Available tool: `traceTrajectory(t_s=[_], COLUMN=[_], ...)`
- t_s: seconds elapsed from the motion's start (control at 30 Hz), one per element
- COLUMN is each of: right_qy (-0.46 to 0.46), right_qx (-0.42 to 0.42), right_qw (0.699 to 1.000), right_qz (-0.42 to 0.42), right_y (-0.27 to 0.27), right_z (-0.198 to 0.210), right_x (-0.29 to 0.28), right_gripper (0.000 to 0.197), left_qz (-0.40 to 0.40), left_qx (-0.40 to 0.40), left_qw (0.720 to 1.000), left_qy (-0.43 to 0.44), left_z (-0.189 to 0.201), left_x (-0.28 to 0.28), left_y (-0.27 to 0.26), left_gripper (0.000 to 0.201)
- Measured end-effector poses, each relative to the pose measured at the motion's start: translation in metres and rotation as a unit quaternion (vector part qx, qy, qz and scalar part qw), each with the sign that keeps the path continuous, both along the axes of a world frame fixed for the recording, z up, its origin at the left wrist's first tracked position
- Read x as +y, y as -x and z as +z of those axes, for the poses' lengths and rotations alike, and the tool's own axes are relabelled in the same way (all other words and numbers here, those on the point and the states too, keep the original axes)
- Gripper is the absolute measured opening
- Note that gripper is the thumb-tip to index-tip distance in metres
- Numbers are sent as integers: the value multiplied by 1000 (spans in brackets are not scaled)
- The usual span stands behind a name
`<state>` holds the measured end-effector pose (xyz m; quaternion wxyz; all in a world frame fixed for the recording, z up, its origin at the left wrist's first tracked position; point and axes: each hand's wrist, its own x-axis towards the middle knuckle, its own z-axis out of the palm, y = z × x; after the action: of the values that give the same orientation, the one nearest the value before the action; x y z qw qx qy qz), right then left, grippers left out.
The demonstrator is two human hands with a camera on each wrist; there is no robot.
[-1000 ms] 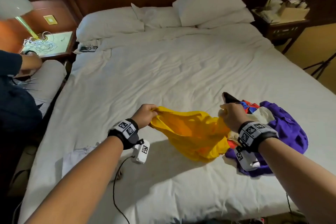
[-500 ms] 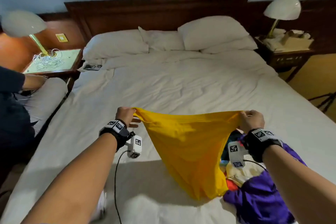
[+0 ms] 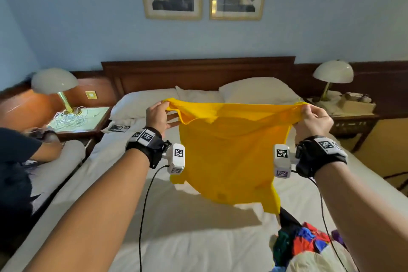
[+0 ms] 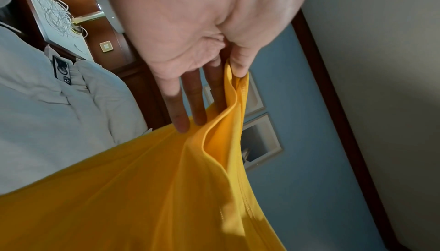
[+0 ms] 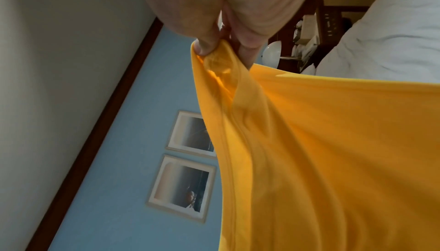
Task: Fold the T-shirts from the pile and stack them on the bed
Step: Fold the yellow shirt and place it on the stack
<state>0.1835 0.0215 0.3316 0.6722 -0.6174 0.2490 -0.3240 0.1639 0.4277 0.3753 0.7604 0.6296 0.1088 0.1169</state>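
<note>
The yellow T-shirt (image 3: 227, 152) has gone from a bunched wad held low by the pile (image 3: 302, 243) a second ago to a sheet stretched wide and lifted high above the bed (image 3: 198, 238). Half a second ago it hung as a narrow drape reaching almost to the pile; now its lower edge swings clear of the bedcover, with one bottom corner dangling just above the pile.

The left hand (image 3: 157, 117) pinches one top corner between thumb and forefinger, the other three fingers (image 4: 178, 116) lying straight against the cloth. The right hand (image 3: 313, 120) pinches the opposite corner with its fingers curled in around the hem. Both hands have risen and drawn apart, so the top edge runs nearly taut between them, in front of the pillows at the head of the bed.

For the task, this looks like the spreading step: the shirt is opened out and ready to be laid flat on the bed before any fold is made. The stitched band at both pinched corners suggests the hem, though I cannot be sure which way round it hangs, since the sleeves and neck are not plain in any view.

The pile of mixed colours lies on the bed below the right forearm, unfolded; no stack of folded shirts shows on the bed.
</note>
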Motion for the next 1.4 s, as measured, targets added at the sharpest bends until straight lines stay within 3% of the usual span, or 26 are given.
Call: traceTrajectory(t_s=[0.1, 0.23, 0.43, 0.53, 0.67, 0.77, 0.83, 1.0, 1.17, 1.33, 1.4], right_qy=[-11, -24, -5, 42, 72, 84, 93, 99, 106, 143, 154], right_qx=[-4, 21, 135, 225, 322, 392, 419, 483, 519, 551, 542], right_qw=[1000, 999, 990, 973, 943, 915, 902, 869, 848, 816, 815], right_qz=[-13, -23, -41, -38, -42, -48, -45, -38, 6, 103, 132], right_y=[48, 95, 173, 224, 284, 316, 333, 366, 381, 368, 354], right_z=[18, -17, -140, -210, -288, -336, -362, -409, -420, -411, -402], right_x=[41, 65, 85, 97, 107, 108, 109, 112, 110, 105, 102], right_gripper=[11, 13, 13, 25, 20, 22, 22, 23, 25, 38, 42], left_qz=[19, 27, 35, 46, 74, 87, 103, 116, 42, -100, -146], left_qx=[-7, 17, 101, 167, 260, 323, 360, 446, 457, 422, 372], left_qw=[1000, 999, 994, 985, 962, 942, 927, 887, 876, 799, 793], left_qy=[-3, -12, -11, 13, 32, 35, 33, -5, -151, -416, -461], left_z=[-11, -51, -160, -224, -304, -353, -383, -454, -480, -463, -454], left_x=[15, 37, 60, 69, 80, 87, 93, 112, 117, 90, 64], left_y=[24, 72, 157, 200, 250, 280, 296, 326, 335, 313, 296], left_gripper=[18, 21, 22, 21, 20, 26, 20, 41, 44, 48, 41])
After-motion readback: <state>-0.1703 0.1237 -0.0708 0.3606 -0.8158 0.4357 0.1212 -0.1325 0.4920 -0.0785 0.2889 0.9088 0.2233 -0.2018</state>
